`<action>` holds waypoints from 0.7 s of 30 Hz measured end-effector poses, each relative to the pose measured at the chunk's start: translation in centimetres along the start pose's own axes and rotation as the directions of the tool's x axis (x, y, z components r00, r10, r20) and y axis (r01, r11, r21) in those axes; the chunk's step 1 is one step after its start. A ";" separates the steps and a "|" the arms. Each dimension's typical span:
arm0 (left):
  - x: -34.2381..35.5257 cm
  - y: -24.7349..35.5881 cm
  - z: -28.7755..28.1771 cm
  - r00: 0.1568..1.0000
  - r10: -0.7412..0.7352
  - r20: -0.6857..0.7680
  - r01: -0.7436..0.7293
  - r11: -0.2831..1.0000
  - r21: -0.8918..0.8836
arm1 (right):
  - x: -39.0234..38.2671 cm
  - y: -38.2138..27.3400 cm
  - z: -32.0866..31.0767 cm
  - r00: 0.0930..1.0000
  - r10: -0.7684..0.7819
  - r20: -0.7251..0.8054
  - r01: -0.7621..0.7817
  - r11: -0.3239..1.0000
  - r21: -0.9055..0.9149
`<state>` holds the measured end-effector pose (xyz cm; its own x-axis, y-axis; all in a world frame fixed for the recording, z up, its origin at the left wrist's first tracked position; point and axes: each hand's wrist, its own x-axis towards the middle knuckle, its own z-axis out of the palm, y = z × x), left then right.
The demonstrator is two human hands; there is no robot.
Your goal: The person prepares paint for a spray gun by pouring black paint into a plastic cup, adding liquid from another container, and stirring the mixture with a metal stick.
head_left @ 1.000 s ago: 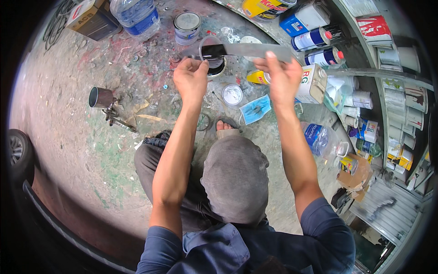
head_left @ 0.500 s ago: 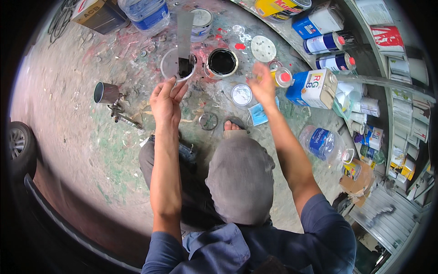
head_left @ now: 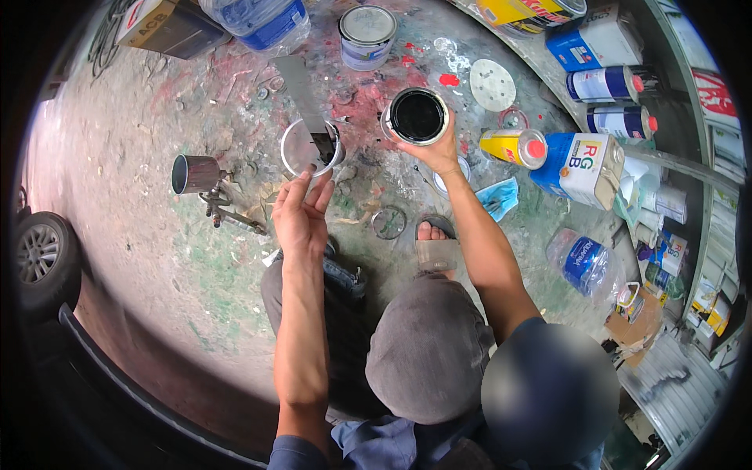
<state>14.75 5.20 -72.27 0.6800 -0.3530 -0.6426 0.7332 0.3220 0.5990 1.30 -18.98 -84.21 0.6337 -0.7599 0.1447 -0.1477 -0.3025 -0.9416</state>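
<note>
A round metal can point(head_left: 433, 139) of black paint point(head_left: 417, 116) sits in the right hand point(head_left: 440, 150), gripped around its side; it looks heavy, rigid and easily spilled, best held below the rim. The left hand point(head_left: 302, 217) pinches the near edge of a round clear plastic cup point(head_left: 293, 147), probably light and flexible. Inside leans a flat grey blade point(head_left: 301, 90), likely slippery at its blackened end, safer held higher.
</note>
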 end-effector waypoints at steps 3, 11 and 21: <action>0.9 -0.9 0.1 1.000 0.013 -0.022 -0.013 1.000 -0.023 | 0.4 -0.5 -0.1 1.000 -0.023 0.007 0.023 1.000 -0.009; 3.3 -4.7 0.4 0.997 0.016 -0.073 -0.022 0.997 -0.073 | 1.3 -6.8 -2.2 0.988 -0.116 0.103 0.132 0.976 -0.174; 1.4 -7.9 4.2 0.999 0.012 -0.047 -0.017 0.994 -0.103 | 1.9 -14.2 -3.2 0.908 -0.386 0.164 0.415 0.769 -0.486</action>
<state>9.88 -1.54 -75.83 0.6881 -0.3072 -0.6573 0.7182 0.4170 0.5570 2.10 -17.98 -69.63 0.7570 -0.4787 0.4448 -0.2201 -0.8277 -0.5162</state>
